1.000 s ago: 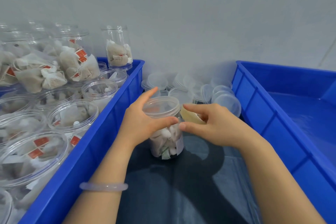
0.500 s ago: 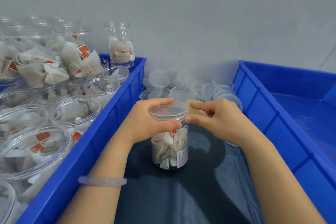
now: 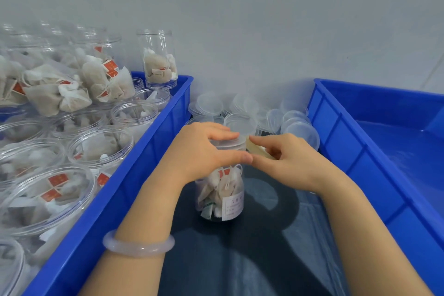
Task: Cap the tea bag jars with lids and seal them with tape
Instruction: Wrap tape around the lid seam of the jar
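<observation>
Left hand (image 3: pixel 199 151) grips the lid (image 3: pixel 228 143) of the tea bag jar (image 3: pixel 221 196), upright on the dark surface (image 3: pixel 240 259); right hand (image 3: pixel 290 163) pinches tan tape (image 3: pixel 259 151) at the rim. Light, slick, thin plastic, probably tippy: steady it by the lid edge

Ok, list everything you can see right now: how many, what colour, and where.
tea bag jar: one, clear, upright on the dark surface, centre
lid: one, translucent, on that jar
tape strip: one, yellowish, at the lid's right edge
loose lids: a heap, translucent, behind the jar, between the crates
left crate: one, blue, left side
uncapped jars: many, clear, tea bags inside, in the left crate, more stacked on top
right crate: one, blue, right side
bracelet: one, pale, on the left wrist
left hand: grip round the lid
right hand: pinches the tape strip
</observation>
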Demonstrator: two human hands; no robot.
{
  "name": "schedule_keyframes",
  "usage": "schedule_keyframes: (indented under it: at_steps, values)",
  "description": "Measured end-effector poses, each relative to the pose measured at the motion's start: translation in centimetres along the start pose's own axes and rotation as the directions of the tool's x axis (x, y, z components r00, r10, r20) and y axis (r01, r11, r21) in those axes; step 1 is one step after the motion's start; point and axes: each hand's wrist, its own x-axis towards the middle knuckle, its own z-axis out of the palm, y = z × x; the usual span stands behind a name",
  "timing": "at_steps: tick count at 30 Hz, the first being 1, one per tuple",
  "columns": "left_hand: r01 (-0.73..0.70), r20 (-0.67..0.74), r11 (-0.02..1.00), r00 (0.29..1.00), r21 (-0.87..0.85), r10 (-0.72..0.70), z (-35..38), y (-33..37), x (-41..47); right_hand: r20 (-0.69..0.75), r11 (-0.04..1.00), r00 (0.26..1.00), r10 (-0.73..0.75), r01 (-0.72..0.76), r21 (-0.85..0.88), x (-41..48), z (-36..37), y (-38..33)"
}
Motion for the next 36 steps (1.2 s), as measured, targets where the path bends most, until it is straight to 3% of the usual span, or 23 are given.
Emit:
schedule_keyframes:
  at_steps: [11, 15, 18, 23, 27, 30, 33, 36]
  values:
    - [-0.122, -0.036, 0.967, 0.992, -0.222, 0.117, 0.3, -0.6, -0.7, -0.007, 0.994, 1.0, 0.015, -0.014, 0.111, 0.3, 0.6, 0.6]
    - [-0.144, 0.012, 0.951, 0.988, -0.273, 0.153, -0.1, -1.1, -0.8, 0.057, 0.993, 0.998, -0.022, 0.015, 0.121, 0.2, 0.1, 0.4]
    - [-0.13, 0.034, 0.946, 0.989, -0.297, 0.146, -0.2, -1.0, -0.8, 0.026, 0.993, 0.999, -0.021, 0.018, 0.114, 0.4, 0.1, 0.5]
    - [-0.215, 0.004, 0.96, 0.976, -0.178, 0.219, -0.2, -1.5, -1.1, -0.005, 0.995, 1.0, 0.018, -0.017, 0.095, -0.2, 0.4, 0.1]
    - [-0.162, -0.026, 0.981, 0.987, -0.111, 0.16, -0.3, -1.4, -1.8, -0.001, 0.992, 0.999, 0.045, -0.044, 0.115, -0.3, 0.6, 0.2]
    - [-0.085, 0.061, 0.996, 0.994, -0.033, 0.087, -0.8, -0.7, -1.7, -0.005, 0.986, 0.998, 0.066, -0.064, 0.156, -0.3, 0.9, 0.2]
    - [-0.089, 0.161, 0.986, 0.985, 0.142, 0.066, -1.4, 0.1, -1.0, 0.0, 0.982, 0.997, 0.072, -0.071, 0.177, -0.4, 1.4, 0.0]
    - [-0.093, 0.183, 0.977, 0.981, 0.191, 0.057, -1.2, 0.7, -0.6, 0.007, 0.971, 0.998, 0.055, -0.055, 0.231, -0.3, 1.4, 0.0]
